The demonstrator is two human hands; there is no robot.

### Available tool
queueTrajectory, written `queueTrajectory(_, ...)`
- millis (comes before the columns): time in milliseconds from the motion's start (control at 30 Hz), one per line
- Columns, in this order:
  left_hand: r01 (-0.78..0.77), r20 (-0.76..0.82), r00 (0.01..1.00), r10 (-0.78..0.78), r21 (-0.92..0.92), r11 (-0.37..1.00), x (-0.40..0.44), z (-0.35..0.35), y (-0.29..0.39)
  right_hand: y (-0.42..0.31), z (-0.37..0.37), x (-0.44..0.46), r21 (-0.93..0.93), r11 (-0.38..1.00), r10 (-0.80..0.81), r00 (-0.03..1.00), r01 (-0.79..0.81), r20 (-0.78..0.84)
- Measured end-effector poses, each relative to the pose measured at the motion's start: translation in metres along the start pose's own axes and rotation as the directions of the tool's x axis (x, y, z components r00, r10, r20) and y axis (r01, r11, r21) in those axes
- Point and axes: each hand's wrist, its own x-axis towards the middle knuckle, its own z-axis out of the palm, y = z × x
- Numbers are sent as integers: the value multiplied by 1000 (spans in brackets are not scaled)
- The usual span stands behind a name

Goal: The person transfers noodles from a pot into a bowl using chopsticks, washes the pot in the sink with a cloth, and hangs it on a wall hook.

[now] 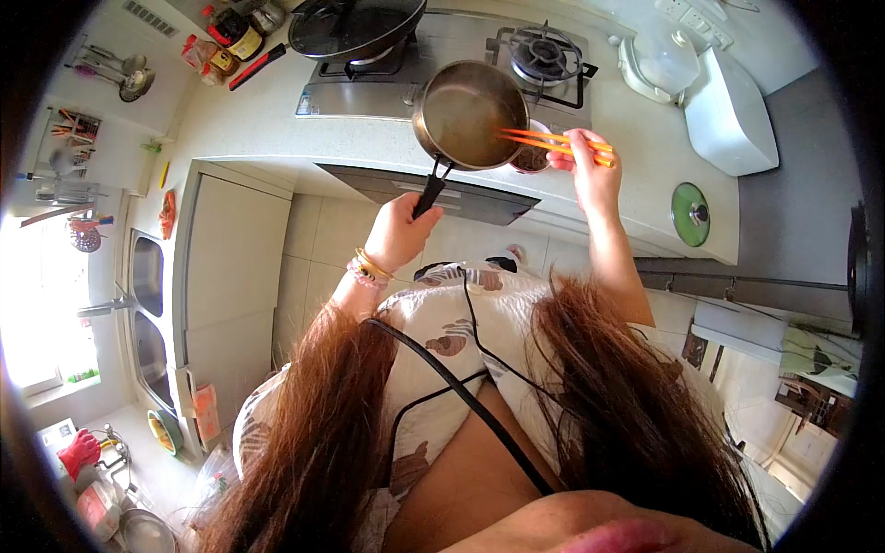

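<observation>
My left hand [398, 232] is closed round the black handle of a small saucepan [470, 111]. The pan is held near the front edge of the stove, and its inside shows a brownish bottom, perhaps with liquid. In my right hand [592, 170] is a pair of orange chopsticks [553, 141], their tips reaching into the pan's right side. Partly hidden behind the pan and chopsticks, a bowl [530, 158] with dark contents stands on the counter.
A lidded black frying pan [355, 26] sits on the left burner of the gas stove [323, 100]; the right burner [546, 55] has a bare grate. Sauce bottles [232, 35] stand at the back left. A green-rimmed glass lid [690, 214] lies on the right counter, near a white bin-like box [733, 115].
</observation>
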Motion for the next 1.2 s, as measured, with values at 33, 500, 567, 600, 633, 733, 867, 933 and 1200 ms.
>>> queueTrajectory(33, -25, -5, 1000, 26, 28, 999, 1, -1, -3, 0, 0, 0, 15, 1000, -5, 1000, 5, 3)
queueTrajectory(500, 11, -6, 1000, -12, -55, 998, -3, 1, -2, 36, 0, 8, 521, 706, 492, 862, -479, 126)
queueTrajectory(567, 21, -8, 1000, -21, -56, 998, -4, 2, -3, 44, -5, 11, 607, 631, 505, 850, -484, 153)
queueTrajectory(600, 32, -5, 999, -32, -74, 997, -5, 2, -2, 45, -8, 13, 645, 590, 511, 843, -485, 167)
queueTrajectory(633, 42, -1, 999, -43, -92, 995, -6, 3, 0, 45, -11, 15, 654, 591, 500, 851, -472, 163)
queueTrajectory(733, 82, 19, 997, -80, -148, 986, -5, 3, 0, 34, -17, 19, 706, 558, 460, 870, -437, 175)
queueTrajectory(867, 133, 25, 991, -131, -218, 967, -8, 6, 4, 13, -33, 25, 767, 518, 381, 905, -379, 190)
queueTrajectory(933, 152, -10, 988, -156, -167, 974, -8, 7, 7, -6, -42, 25, 784, 532, 324, 932, -320, 161)
queueTrajectory(1200, 124, -76, 987, -139, -171, 977, -6, 5, 2, -47, -91, 11, 617, 784, 155, 983, -61, -99)
